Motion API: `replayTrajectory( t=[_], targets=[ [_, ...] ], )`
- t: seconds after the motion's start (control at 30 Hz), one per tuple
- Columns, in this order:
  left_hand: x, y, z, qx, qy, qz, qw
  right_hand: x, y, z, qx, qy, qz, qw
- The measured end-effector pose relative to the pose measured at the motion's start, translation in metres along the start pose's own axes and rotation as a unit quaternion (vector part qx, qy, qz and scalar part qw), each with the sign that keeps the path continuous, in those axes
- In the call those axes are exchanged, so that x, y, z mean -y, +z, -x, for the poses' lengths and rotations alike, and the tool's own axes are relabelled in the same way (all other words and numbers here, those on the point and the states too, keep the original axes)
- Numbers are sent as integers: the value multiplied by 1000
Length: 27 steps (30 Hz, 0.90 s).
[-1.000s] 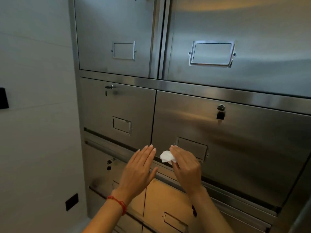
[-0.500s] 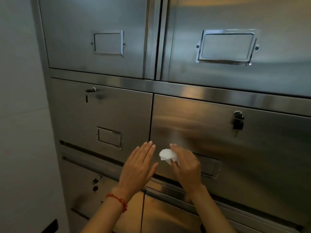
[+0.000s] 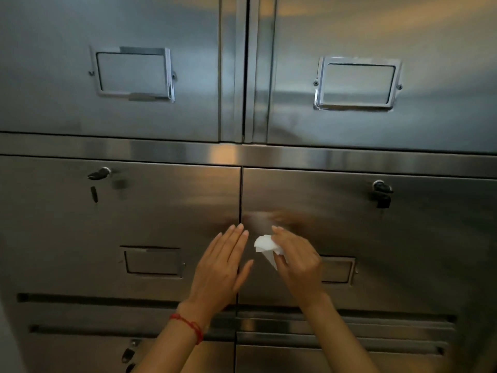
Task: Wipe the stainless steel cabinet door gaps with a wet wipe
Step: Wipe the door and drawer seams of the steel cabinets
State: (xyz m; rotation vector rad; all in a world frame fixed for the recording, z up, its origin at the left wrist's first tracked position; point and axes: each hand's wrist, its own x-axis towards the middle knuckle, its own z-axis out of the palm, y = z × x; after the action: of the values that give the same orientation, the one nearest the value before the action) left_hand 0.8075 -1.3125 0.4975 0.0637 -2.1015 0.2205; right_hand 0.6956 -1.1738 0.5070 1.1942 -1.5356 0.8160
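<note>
We face a stainless steel cabinet [image 3: 174,211] of doors in rows. Landmark: the vertical gap [image 3: 241,195] between the two middle-row doors.

Left hand [image 3: 222,267]: released, fingers straight and together, pointing up, lying over the gap with the fingertips at its left edge. Whether the palm touches the steel, we cannot tell. A red string bracelet [image 3: 189,325] sits on the wrist.

Right hand [image 3: 298,261]: just right of the gap, fingers curled, pinching a crumpled white wet wipe [image 3: 265,244]. The wipe sticks out toward the gap but stands a little to its right, apart from it.

Keyed locks: one [image 3: 99,173] well left of the gap, one [image 3: 382,191] well right. Label holders [image 3: 153,261] sit on either side, lower down.
</note>
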Motion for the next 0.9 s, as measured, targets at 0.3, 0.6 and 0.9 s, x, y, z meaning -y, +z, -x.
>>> replayTrajectory(
  t=[0.3, 0.6, 0.9],
  targets=[
    [25, -14, -29, -40, 51, 38, 997, 20, 2, -30, -31, 19, 53, 998],
    [44, -24, -76, -85, 83, 25, 993, 21, 7, -79, -95, 2, 61, 994],
    [55, -39, -119, -142, 95, -3, 985, 7, 4, -135, -149, -42, 47, 987]
  ],
)
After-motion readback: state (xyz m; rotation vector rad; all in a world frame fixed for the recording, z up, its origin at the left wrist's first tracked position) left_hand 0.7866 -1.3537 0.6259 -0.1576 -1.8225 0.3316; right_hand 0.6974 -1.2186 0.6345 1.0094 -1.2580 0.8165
